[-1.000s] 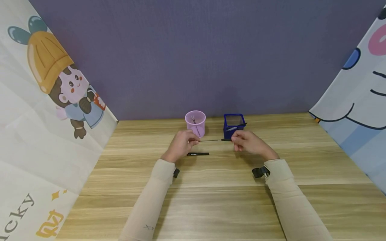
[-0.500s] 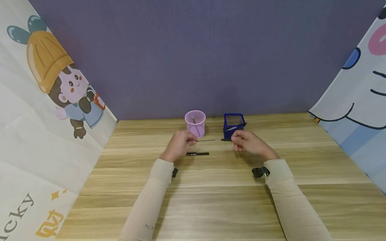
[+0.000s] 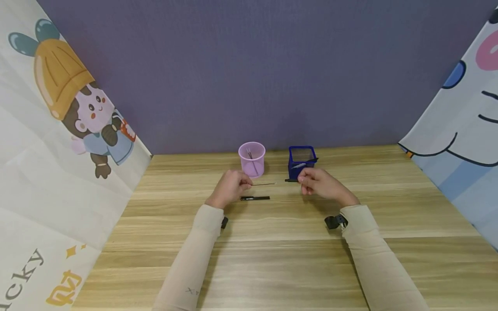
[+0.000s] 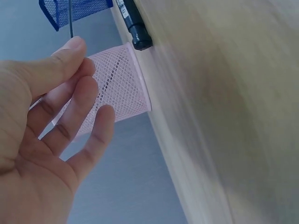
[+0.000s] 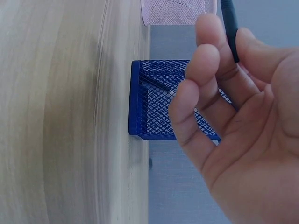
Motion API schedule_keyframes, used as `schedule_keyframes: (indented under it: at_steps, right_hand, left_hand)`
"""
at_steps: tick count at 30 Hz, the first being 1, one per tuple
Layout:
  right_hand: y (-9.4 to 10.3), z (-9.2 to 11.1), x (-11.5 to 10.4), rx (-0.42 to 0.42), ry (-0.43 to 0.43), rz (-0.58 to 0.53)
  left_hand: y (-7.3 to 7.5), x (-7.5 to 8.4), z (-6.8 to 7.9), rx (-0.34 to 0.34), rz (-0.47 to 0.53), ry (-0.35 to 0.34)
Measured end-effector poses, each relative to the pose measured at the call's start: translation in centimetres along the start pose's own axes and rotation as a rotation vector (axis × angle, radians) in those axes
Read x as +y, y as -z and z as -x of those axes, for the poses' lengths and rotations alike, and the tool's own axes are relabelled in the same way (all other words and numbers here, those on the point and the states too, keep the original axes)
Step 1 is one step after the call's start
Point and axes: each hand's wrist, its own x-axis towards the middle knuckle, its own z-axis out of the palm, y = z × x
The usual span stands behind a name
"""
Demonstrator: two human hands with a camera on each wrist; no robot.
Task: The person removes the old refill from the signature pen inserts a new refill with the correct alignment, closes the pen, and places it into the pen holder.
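Note:
In the head view my left hand pinches a thin pen refill between thumb and index finger, its free end pointing right. My right hand holds a black pen barrel by its tapered end, as the right wrist view shows; the other end points left toward the refill, with a gap between them. Below the refill a black pen lies on the wooden table. Behind the left hand stands a pink mesh cup with thin sticks inside. A blue mesh holder with dark pens stands behind the right hand.
A purple-grey partition rises at the back edge of the wooden table. Printed cloths hang at the left and right. Black wrist cameras sit on both sleeves.
The left hand has shifted slightly left, drawing the refill farther from the pen barrel, and the refill now sits a little lower. The right hand stays nearly still.

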Motion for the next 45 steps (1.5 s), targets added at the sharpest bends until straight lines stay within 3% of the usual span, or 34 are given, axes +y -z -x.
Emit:
schedule_keyframes:
  at_steps: [12, 27, 45]
  right_hand:
    - [-0.04, 0.02, -0.23, -0.007, 0.002, -0.003]
    - [-0.1, 0.0, -0.13, -0.005, -0.001, -0.001]
    - [-0.11, 0.02, -0.13, -0.002, -0.008, 0.003]
  left_hand:
    - [0.18, -0.27, 0.34, -0.099, -0.039, 0.126]
    - [0.31, -0.45, 0.65, -0.163, -0.108, 0.231]
    - [0.15, -0.91, 0.65, -0.176, -0.13, 0.253]
